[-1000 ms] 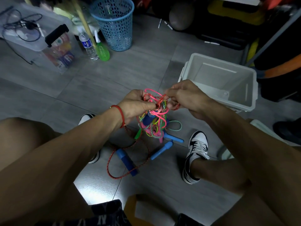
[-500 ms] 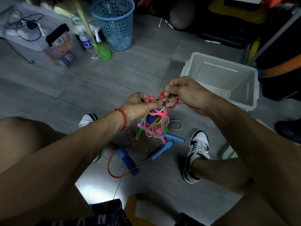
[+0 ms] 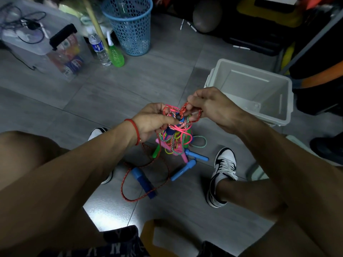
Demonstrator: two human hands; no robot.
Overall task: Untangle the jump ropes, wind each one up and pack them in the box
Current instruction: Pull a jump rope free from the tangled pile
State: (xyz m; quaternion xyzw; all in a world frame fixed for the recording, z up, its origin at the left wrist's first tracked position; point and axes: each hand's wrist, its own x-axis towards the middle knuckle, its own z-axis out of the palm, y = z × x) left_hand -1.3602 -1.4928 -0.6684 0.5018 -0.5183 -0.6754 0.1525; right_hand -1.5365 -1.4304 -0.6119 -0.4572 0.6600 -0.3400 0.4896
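Seated, knees apart, working over a grey tiled floor.

Left hand clenched around the top of the knot of jump ropes, holding it off the floor. Right hand pinching a loop of the red rope at the crown of the knot, just right of the left hand. Both grips closed on cord, neither slack.

Knot hanging between the two hands, roughly centre of view: pink, green, yellow and speckled strands wound together, pink and green handles caught low in the mass. Two light blue handles resting on the floor just below it. A darker blue handle lying nearer, ringed by a loose run of red cord trailing up toward the left hand.

White box to the right and farther off, open, nothing visible inside. Blue basket, water bottle and green spray bottle at far left, apart from the work.

Step in hand, by the look of it: untangling, early. No rope freed, none wound, none packed.

Next move likely calls for drawing the pinched red loop clear while the left hand steadies the mass, then following that cord back to its handle. Risk: a hard pull tightening the knot instead of opening it.
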